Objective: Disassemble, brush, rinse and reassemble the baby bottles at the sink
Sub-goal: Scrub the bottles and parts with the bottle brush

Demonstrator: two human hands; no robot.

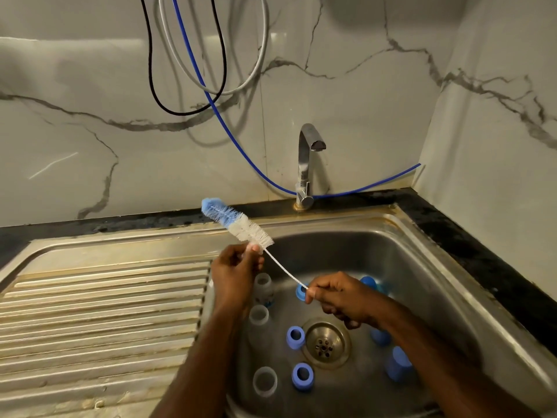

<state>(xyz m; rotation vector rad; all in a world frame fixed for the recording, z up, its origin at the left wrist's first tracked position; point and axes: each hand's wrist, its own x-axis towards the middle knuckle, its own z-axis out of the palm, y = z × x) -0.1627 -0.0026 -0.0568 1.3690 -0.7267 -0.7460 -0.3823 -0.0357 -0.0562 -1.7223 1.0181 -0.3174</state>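
In the head view, a bottle brush (236, 222) slanted across the frame's centre, bristle head toward the upper left. The left hand (233, 274) pinched it at the base of the bristles, and the right hand (336, 295) pinched the wire handle's lower end, fingers curled. Below, in the sink (422, 260) basin, three clear bottles (264, 381) stood near blue collars (302, 376) and blue caps (398, 364) around the drain (325, 343). The tap (307, 164) stood above.
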